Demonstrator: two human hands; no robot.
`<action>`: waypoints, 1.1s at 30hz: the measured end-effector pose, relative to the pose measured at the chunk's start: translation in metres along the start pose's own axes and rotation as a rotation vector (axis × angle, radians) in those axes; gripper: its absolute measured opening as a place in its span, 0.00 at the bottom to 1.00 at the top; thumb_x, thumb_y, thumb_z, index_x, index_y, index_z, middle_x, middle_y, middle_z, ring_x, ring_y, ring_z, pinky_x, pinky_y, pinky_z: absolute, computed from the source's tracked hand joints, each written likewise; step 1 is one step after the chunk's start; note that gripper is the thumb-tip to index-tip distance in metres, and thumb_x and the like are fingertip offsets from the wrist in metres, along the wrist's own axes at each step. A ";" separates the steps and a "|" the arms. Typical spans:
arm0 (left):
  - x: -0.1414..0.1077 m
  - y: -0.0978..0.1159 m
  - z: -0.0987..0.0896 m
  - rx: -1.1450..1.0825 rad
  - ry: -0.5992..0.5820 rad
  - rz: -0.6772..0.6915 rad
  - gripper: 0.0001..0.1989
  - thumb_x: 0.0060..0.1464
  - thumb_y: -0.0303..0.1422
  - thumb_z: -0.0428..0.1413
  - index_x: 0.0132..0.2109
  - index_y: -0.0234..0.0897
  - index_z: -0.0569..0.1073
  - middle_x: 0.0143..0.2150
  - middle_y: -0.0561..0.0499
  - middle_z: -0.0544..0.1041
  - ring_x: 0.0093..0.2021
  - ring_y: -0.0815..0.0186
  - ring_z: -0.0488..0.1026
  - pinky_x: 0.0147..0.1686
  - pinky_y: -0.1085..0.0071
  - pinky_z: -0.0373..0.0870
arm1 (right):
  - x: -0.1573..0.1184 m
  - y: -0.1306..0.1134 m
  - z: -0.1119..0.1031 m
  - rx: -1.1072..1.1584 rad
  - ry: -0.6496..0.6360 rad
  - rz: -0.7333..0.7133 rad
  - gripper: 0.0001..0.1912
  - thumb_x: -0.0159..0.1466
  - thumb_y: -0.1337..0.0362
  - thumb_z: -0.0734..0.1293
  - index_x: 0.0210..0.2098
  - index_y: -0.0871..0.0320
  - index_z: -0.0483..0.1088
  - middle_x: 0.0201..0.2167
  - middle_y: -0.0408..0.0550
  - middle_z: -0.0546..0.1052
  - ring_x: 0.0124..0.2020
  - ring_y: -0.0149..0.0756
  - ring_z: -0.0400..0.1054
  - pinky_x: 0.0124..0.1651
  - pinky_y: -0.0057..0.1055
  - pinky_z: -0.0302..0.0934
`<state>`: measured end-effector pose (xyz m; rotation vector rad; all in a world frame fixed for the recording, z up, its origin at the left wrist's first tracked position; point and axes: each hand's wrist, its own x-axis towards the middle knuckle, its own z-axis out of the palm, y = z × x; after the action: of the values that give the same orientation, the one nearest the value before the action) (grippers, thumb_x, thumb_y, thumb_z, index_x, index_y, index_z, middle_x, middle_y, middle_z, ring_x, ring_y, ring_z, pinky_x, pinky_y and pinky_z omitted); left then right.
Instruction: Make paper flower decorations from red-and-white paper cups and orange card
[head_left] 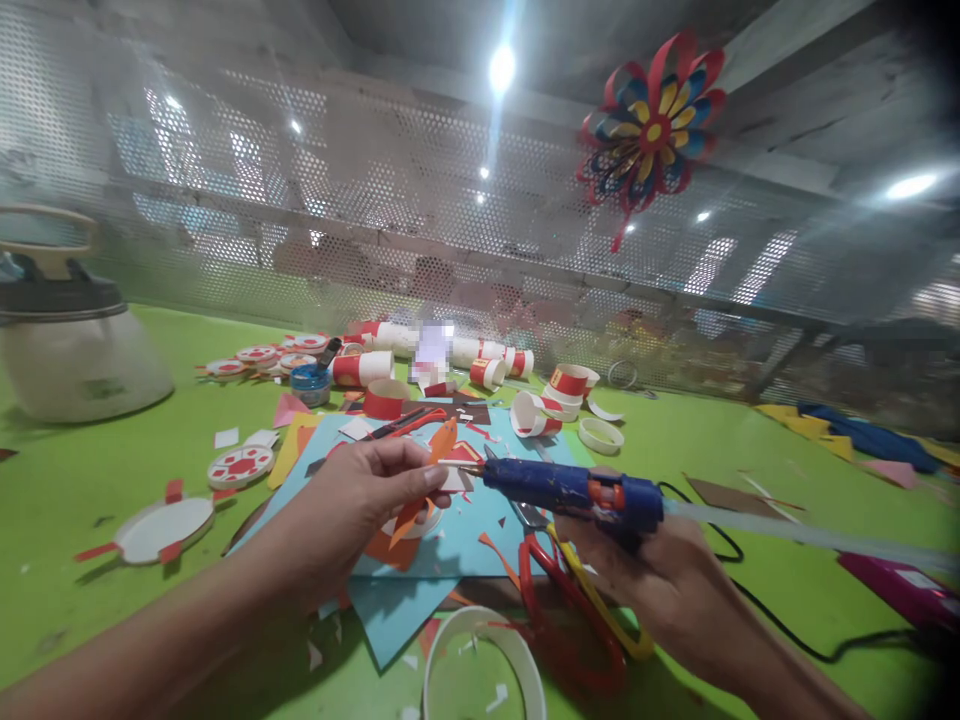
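Observation:
Between the thumb and fingers of my left hand is an orange paper cutout, with a small white strip at the fingertips. My right hand grips a blue hot glue gun from below. The gun's metal nozzle points left and meets or nearly meets the strip; I cannot tell which. A clear glue stick runs out of its back. Under both hands lies light blue paper. Red-handled scissors and a yellow handle lie below the gun.
A paper ring stands at the front. Cut paper cups and a blue jar are at the back. Paper discs lie left, near a large white container. A black cord crosses the right side. A paper flower hangs above.

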<state>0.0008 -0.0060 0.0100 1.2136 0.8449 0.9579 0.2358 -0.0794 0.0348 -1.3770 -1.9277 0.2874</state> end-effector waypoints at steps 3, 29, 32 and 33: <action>0.000 0.001 0.001 -0.012 0.002 -0.004 0.10 0.44 0.38 0.64 0.27 0.36 0.75 0.27 0.51 0.77 0.26 0.71 0.66 0.27 0.74 0.59 | 0.000 -0.001 0.000 -0.006 -0.004 0.024 0.15 0.62 0.54 0.61 0.30 0.56 0.74 0.17 0.43 0.67 0.19 0.33 0.62 0.16 0.26 0.55; 0.001 -0.002 0.001 -0.108 -0.052 -0.042 0.07 0.45 0.35 0.64 0.27 0.37 0.76 0.27 0.52 0.77 0.26 0.72 0.67 0.27 0.75 0.61 | 0.000 -0.005 -0.004 0.010 -0.057 0.035 0.14 0.63 0.55 0.60 0.30 0.55 0.72 0.15 0.40 0.62 0.15 0.28 0.51 0.13 0.26 0.46; 0.001 -0.002 0.000 -0.142 -0.063 -0.045 0.07 0.46 0.34 0.64 0.28 0.36 0.76 0.28 0.51 0.77 0.26 0.73 0.67 0.27 0.76 0.62 | 0.000 -0.008 -0.005 0.016 -0.060 0.043 0.14 0.62 0.55 0.60 0.29 0.56 0.72 0.18 0.42 0.68 0.17 0.29 0.56 0.15 0.25 0.53; 0.001 -0.002 0.000 -0.151 -0.065 -0.045 0.06 0.46 0.33 0.64 0.28 0.36 0.76 0.28 0.52 0.77 0.26 0.73 0.67 0.26 0.76 0.62 | 0.000 -0.008 -0.005 0.020 -0.065 0.049 0.15 0.62 0.55 0.60 0.28 0.56 0.71 0.19 0.42 0.69 0.17 0.30 0.57 0.16 0.25 0.55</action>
<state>0.0014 -0.0051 0.0077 1.0863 0.7322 0.9241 0.2336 -0.0839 0.0430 -1.4189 -1.9407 0.3787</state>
